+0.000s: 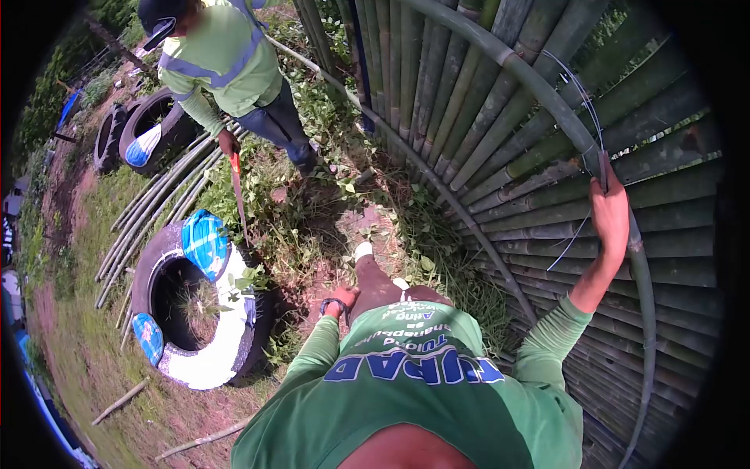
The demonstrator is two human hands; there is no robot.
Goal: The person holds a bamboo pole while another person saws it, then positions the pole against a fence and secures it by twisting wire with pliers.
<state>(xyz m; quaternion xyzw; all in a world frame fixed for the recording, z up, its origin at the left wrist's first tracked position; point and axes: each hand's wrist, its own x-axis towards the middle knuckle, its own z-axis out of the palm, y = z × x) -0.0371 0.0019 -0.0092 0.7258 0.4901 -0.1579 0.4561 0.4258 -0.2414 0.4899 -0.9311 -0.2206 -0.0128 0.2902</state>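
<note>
My right hand (611,209) is raised against the bamboo fence (500,164), closed around a narrow dark tool (604,170) whose tip points up along the curved bamboo rail (551,98). Its exact kind is hard to make out. A thin wire (586,98) loops above that hand, and a loose end hangs below it to the left. Down by my thigh is my left hand (341,298), with a dark band on the wrist. Its fingers are partly hidden, so their closing cannot be judged.
Left of me lies a large tyre (205,363) painted white and blue. More tyres (152,117) and long bamboo poles (168,184) lie beyond. A co-worker (226,70) in a reflective shirt stands ahead, holding a handsaw (239,187) pointed down. Weeds (426,242) line the fence foot.
</note>
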